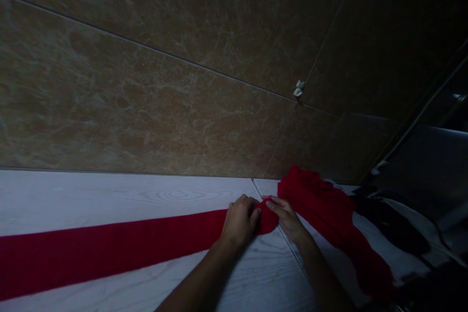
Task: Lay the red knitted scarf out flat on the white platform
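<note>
A long, flat strip of red fabric runs from the left edge of the view along the white wood-grain surface to my hands. My left hand rests on the strip near its right end, fingers curled down onto the cloth. Just to the right, my right hand pinches the strip's end between thumb and fingers. There the cloth is bunched or folded; the dim light hides the exact layers. A crumpled pile of red fabric lies right of my right hand, apart from it.
Behind the surface rises a brown marbled tile wall with a small white hook-like piece on it. Dark items and thin cables lie at the right, mostly in shadow. A seam crosses the white surface under my hands.
</note>
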Action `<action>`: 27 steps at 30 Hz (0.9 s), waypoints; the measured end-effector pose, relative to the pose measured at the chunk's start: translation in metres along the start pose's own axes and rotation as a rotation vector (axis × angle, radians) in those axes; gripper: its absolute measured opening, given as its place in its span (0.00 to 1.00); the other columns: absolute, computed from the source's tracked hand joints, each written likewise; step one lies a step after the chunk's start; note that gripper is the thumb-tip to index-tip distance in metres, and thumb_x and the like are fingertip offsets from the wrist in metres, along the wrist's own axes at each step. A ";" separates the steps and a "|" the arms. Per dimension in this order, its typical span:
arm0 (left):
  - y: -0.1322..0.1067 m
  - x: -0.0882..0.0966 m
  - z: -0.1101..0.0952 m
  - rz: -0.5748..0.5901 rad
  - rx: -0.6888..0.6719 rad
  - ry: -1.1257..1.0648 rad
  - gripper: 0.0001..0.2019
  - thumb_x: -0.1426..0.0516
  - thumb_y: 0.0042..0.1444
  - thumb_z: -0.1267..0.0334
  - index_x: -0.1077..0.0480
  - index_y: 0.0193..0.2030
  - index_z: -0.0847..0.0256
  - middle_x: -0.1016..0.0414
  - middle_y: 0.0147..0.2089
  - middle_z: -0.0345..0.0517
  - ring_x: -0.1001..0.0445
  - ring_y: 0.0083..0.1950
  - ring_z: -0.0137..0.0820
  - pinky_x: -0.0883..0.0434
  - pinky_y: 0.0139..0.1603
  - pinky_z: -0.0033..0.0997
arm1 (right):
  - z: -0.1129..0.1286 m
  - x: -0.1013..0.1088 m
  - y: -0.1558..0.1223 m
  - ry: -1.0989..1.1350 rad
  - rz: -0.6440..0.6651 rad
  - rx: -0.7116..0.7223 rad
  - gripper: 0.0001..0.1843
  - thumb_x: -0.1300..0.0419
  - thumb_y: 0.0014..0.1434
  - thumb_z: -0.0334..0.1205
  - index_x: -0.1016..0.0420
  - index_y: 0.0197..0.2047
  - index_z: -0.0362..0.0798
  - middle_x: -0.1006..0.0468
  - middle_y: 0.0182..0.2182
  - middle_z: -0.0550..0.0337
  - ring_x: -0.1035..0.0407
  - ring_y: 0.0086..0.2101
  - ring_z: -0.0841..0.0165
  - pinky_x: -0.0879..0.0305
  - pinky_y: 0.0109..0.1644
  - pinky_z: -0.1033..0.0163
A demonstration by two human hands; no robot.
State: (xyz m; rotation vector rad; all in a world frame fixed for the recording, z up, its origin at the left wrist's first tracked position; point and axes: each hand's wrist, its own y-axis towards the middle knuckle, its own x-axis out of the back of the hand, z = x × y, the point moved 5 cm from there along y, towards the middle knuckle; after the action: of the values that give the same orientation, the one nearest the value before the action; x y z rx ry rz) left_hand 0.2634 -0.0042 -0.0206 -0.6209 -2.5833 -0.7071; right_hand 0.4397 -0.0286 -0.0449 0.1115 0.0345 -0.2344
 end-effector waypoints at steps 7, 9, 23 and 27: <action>0.001 -0.001 0.002 -0.006 -0.001 -0.003 0.10 0.46 0.62 0.64 0.23 0.44 0.55 0.23 0.43 0.45 0.25 0.45 0.35 0.31 0.48 0.31 | 0.003 -0.005 -0.001 0.047 -0.024 -0.039 0.27 0.25 0.42 0.59 0.16 0.38 0.48 0.16 0.31 0.57 0.24 0.31 0.63 0.31 0.39 0.60; 0.001 -0.001 0.002 -0.001 0.003 0.009 0.10 0.46 0.62 0.63 0.23 0.44 0.55 0.23 0.44 0.44 0.25 0.45 0.35 0.31 0.49 0.32 | 0.004 -0.007 -0.002 0.046 -0.022 -0.042 0.27 0.26 0.44 0.61 0.16 0.38 0.47 0.17 0.30 0.56 0.24 0.32 0.62 0.31 0.40 0.59; 0.000 0.000 0.003 -0.010 0.014 0.006 0.10 0.47 0.63 0.62 0.24 0.45 0.55 0.21 0.44 0.44 0.24 0.46 0.35 0.31 0.48 0.32 | 0.004 -0.009 -0.002 -0.046 -0.008 -0.020 0.29 0.29 0.45 0.65 0.20 0.39 0.49 0.20 0.30 0.58 0.25 0.32 0.62 0.30 0.39 0.59; 0.001 0.002 0.000 0.004 0.018 0.060 0.14 0.48 0.64 0.62 0.25 0.52 0.57 0.21 0.49 0.48 0.25 0.52 0.38 0.31 0.55 0.36 | -0.001 -0.004 0.003 -0.116 -0.087 0.016 0.26 0.30 0.47 0.64 0.26 0.29 0.48 0.24 0.25 0.62 0.31 0.26 0.68 0.35 0.32 0.64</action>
State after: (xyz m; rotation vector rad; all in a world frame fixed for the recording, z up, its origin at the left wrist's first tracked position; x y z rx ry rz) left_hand 0.2623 -0.0032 -0.0196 -0.5899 -2.5297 -0.6904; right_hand 0.4360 -0.0248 -0.0452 0.1125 -0.0781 -0.3273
